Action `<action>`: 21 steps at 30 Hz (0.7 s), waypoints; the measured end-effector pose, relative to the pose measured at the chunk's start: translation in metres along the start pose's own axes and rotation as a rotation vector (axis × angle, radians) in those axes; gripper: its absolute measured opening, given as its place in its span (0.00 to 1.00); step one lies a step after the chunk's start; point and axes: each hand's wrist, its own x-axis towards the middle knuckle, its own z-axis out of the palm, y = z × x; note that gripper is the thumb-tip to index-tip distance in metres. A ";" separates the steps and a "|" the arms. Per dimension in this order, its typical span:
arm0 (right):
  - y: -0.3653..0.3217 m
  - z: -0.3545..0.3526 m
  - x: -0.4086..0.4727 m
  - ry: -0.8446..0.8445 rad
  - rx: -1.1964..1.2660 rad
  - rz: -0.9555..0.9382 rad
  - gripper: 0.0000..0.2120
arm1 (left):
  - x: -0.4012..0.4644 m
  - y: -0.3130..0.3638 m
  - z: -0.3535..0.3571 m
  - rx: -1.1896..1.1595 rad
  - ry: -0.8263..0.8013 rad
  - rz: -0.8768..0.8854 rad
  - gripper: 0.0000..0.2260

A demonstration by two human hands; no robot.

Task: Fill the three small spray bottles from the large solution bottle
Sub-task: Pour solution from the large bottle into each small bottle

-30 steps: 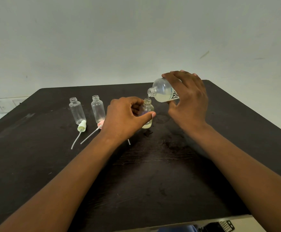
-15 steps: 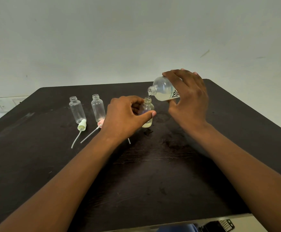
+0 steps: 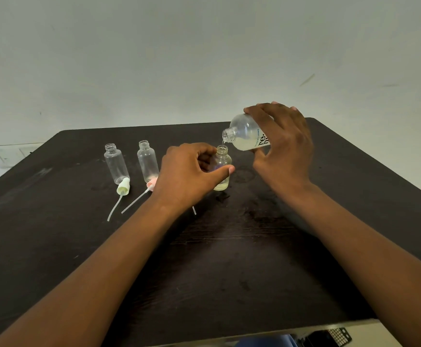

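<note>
My right hand [image 3: 283,149] grips the large solution bottle [image 3: 245,136], tipped sideways with its open mouth just above the neck of a small clear bottle [image 3: 222,169]. A thin stream runs from it, and pale liquid sits in the small bottle's bottom. My left hand [image 3: 188,175] holds this small bottle upright on the dark table [image 3: 229,259]. Two more small bottles [image 3: 116,162] [image 3: 148,161] stand open and look empty to the left.
A pale green spray cap [image 3: 123,187] with its dip tube and a pink spray cap [image 3: 152,184] with its tube lie in front of the two left bottles. Another tube tip [image 3: 194,210] pokes out under my left wrist. A wall rises behind the table.
The large bottle has lifted slightly and stays tipped over the small bottle; the liquid level in the small bottle looks a little higher. My left hand has barely moved.
</note>
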 end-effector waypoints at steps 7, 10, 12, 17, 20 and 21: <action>-0.001 -0.001 0.000 -0.010 0.004 0.003 0.35 | 0.000 0.002 -0.001 0.006 -0.002 -0.003 0.21; -0.001 -0.002 0.001 -0.018 0.005 0.005 0.35 | 0.000 0.002 -0.001 0.002 -0.009 -0.004 0.21; -0.001 -0.003 0.001 -0.023 0.004 0.005 0.35 | 0.000 0.002 -0.001 0.002 -0.013 -0.002 0.22; -0.002 -0.003 0.000 -0.018 0.009 0.009 0.34 | 0.000 0.001 -0.001 -0.007 -0.006 -0.008 0.21; -0.002 -0.003 0.000 -0.026 0.009 0.014 0.34 | -0.001 0.000 -0.001 -0.006 -0.007 -0.009 0.21; -0.002 -0.003 0.000 -0.028 0.008 0.015 0.34 | -0.001 0.000 -0.001 -0.006 -0.006 -0.009 0.21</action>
